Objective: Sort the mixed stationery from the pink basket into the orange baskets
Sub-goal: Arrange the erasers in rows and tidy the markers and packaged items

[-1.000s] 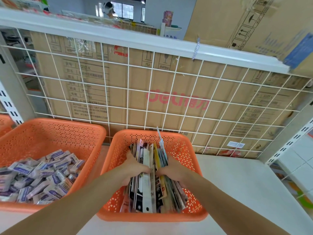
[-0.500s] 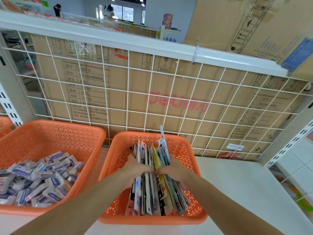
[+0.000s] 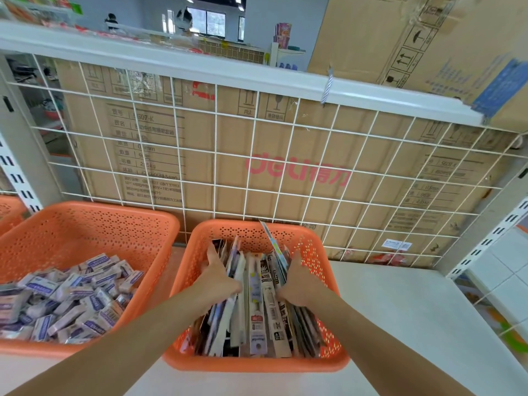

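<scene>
An orange basket (image 3: 320, 252) in the middle of the white shelf holds a row of carded pen packs (image 3: 257, 298) standing on edge. My left hand (image 3: 218, 274) lies flat against the left side of the row with its fingers straight. On the row's right side my right hand (image 3: 297, 280) presses inward, fingers extended. One blue-edged pack (image 3: 270, 238) sticks up above the rest at the back. A second orange basket (image 3: 85, 224) to the left is filled with small purple-and-white boxes (image 3: 71, 295). No pink basket is in view.
A white wire grid (image 3: 257, 155) backs the shelf, with cardboard cartons (image 3: 200, 144) behind it. The white shelf surface (image 3: 400, 310) stretches right of the middle basket. A third orange basket's corner (image 3: 8, 210) shows at far left. A slotted upright (image 3: 491, 238) stands at the right.
Both hands have spread apart to the outer sides of the pack row and their fingers have straightened. The view has dropped slightly toward the basket.
</scene>
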`<state>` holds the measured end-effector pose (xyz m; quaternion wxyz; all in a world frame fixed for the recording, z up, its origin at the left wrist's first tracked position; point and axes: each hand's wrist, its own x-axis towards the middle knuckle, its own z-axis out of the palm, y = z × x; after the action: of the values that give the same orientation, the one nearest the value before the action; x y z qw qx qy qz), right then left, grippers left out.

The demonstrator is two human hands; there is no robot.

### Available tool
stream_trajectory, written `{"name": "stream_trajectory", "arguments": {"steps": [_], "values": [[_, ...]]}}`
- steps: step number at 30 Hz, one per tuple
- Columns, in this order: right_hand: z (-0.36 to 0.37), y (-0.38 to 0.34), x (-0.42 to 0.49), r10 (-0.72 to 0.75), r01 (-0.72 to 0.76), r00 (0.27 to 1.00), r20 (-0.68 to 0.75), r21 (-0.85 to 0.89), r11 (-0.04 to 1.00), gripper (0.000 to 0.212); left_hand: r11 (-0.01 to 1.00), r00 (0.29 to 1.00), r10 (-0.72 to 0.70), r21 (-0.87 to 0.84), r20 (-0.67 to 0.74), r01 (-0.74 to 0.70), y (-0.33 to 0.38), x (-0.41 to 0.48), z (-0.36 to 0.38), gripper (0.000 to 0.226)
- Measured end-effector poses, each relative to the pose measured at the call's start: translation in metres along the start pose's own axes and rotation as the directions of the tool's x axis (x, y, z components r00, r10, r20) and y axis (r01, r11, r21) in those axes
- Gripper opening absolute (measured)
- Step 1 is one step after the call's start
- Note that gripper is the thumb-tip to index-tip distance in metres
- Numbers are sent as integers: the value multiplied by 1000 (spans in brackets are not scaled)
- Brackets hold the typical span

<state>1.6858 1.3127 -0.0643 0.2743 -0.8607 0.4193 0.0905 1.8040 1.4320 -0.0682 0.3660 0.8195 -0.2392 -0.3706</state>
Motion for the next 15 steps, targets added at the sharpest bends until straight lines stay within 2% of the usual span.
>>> {"name": "stream_trajectory", "arguments": {"steps": [3, 5, 8, 10, 12, 15], "values": [[0, -6, -5, -1, -25, 993, 119, 211, 977, 100, 1000, 999, -5, 29, -49, 6, 2, -1, 11, 104], [5, -11, -4, 13, -57, 987, 162, 268, 962, 85, 998, 998, -28, 49, -55, 31, 0, 5, 24, 95], [15, -16, 2, 22, -53, 994, 106, 296, 954, 66, 988, 995, -43, 146, -85, 55, -1, 13, 38, 78], [17, -15, 5, -19, 11, 999, 29, 242, 970, 60, 949, 997, 0, 316, -79, 25, -1, 14, 35, 73], [12, -9, 6, -64, 59, 998, 20, 197, 979, 61, 876, 996, 87, 476, -6, -74, -4, 9, 23, 71], [9, 1, 3, -58, 44, 992, 113, 127, 991, 55, 728, 966, 153, 637, 210, -254, -12, 2, 7, 75]]}}
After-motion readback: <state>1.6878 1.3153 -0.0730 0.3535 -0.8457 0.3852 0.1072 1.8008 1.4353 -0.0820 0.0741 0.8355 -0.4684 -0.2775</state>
